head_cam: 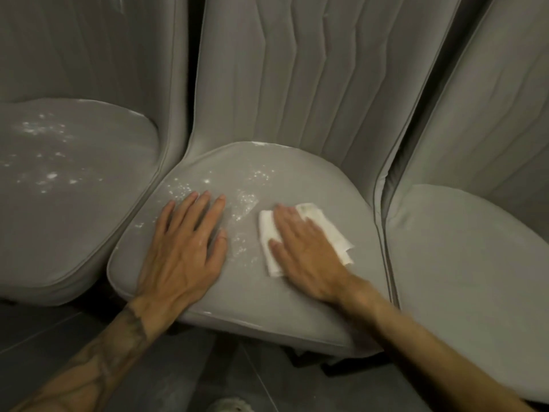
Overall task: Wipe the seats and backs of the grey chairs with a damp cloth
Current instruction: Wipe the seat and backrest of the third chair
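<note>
Three grey padded chairs stand side by side. On the seat of the middle chair [312, 179] lie white powdery specks, mostly left of centre. My left hand [184, 248] rests flat on that seat, fingers spread, holding nothing. My right hand [303, 248] presses flat on a folded white cloth [332, 230] on the right half of the same seat. The cloth shows at both sides of the hand. The ribbed back of the middle chair [312, 78] rises behind the seat.
The left chair's seat [68, 179] carries scattered white specks. The right chair's seat [463, 263] looks free of specks. Dark tiled floor [59, 334] lies below the seats. A pale shoe tip [230, 405] shows at the bottom edge.
</note>
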Demonstrator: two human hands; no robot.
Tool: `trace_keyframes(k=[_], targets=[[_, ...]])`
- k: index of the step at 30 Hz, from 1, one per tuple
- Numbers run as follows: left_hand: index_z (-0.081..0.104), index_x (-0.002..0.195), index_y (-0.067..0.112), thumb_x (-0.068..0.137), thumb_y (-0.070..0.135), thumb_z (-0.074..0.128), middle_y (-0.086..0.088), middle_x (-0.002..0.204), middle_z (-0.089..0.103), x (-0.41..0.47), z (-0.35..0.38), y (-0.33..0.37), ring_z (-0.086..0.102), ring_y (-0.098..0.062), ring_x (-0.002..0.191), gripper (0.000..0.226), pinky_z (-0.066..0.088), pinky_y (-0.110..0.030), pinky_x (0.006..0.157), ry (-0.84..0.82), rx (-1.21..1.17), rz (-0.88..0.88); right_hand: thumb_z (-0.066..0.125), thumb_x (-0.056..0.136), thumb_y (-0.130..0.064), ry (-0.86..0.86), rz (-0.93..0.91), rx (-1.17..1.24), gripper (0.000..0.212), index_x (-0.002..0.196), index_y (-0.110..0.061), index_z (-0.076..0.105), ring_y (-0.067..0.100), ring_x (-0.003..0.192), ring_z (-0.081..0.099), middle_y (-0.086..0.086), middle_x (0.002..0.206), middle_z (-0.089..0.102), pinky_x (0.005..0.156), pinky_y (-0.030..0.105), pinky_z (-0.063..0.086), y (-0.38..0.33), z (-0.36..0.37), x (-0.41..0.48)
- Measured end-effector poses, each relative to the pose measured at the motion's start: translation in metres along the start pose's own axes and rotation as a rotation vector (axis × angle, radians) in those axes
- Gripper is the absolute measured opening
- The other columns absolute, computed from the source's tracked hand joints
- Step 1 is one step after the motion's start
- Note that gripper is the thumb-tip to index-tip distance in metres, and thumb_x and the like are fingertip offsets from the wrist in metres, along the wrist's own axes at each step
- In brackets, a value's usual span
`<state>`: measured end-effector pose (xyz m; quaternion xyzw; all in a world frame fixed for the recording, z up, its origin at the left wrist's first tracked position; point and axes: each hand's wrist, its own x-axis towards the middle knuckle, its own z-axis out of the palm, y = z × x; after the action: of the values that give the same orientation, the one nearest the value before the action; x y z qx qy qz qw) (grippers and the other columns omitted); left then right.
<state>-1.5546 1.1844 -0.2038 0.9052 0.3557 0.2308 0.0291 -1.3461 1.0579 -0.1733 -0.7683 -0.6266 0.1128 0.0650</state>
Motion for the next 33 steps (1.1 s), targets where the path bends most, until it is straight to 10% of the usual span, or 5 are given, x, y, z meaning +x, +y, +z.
trace_keyframes(k=[4,10,15,20,33], targets=[[0.043,0.159,0.015,0.106,0.037,0.027,-0.013,0.161,0.046,-0.001,-0.002,0.0,0.04,-0.031,0.152,0.06,0.025,-0.055,0.127,-0.014,-0.023,-0.01,0.014,0.11,-0.053,-0.037,-0.294,0.005,0.065,0.166,-0.022,0.004,0.011,0.161,0.001,-0.003,0.175,0.005,0.127,0.025,-0.009,-0.056,0.026,-0.034],[0.044,0.159,0.016,0.106,0.036,0.026,-0.01,0.161,0.048,-0.001,-0.003,0.001,0.041,-0.029,0.151,0.059,0.024,-0.052,0.128,0.005,-0.064,-0.032,0.018,0.112,-0.047,-0.024,0.007,-0.035,0.063,0.166,-0.023,-0.001,0.009,0.16,-0.006,-0.007,0.174,-0.006,0.131,0.035,0.002,-0.02,0.0,-0.035],[0.043,0.159,0.015,0.107,0.033,0.022,-0.011,0.16,0.049,-0.002,-0.003,-0.001,0.042,-0.028,0.151,0.059,0.023,-0.05,0.128,0.017,-0.12,-0.024,0.02,0.111,-0.047,0.07,-0.26,-0.022,0.062,0.165,-0.016,0.017,0.019,0.16,0.013,0.003,0.173,0.017,0.131,0.035,0.005,-0.083,0.04,-0.049],[0.047,0.157,0.012,0.107,0.032,0.025,-0.011,0.157,0.052,-0.001,-0.004,0.001,0.045,-0.03,0.148,0.058,0.023,-0.047,0.127,0.048,-0.116,-0.025,0.012,0.108,-0.057,0.076,-0.022,-0.016,0.068,0.166,-0.022,0.006,0.009,0.161,0.001,-0.006,0.174,0.003,0.132,0.032,0.004,0.001,0.007,-0.053],[0.049,0.156,0.013,0.106,0.031,0.03,-0.007,0.157,0.053,-0.001,-0.001,-0.003,0.046,-0.027,0.149,0.057,0.025,-0.046,0.128,0.04,-0.123,-0.022,0.038,0.109,-0.041,0.234,0.352,0.029,0.047,0.136,-0.005,0.049,0.035,0.14,0.042,0.015,0.145,0.048,0.118,0.052,0.031,0.078,-0.024,0.107]])
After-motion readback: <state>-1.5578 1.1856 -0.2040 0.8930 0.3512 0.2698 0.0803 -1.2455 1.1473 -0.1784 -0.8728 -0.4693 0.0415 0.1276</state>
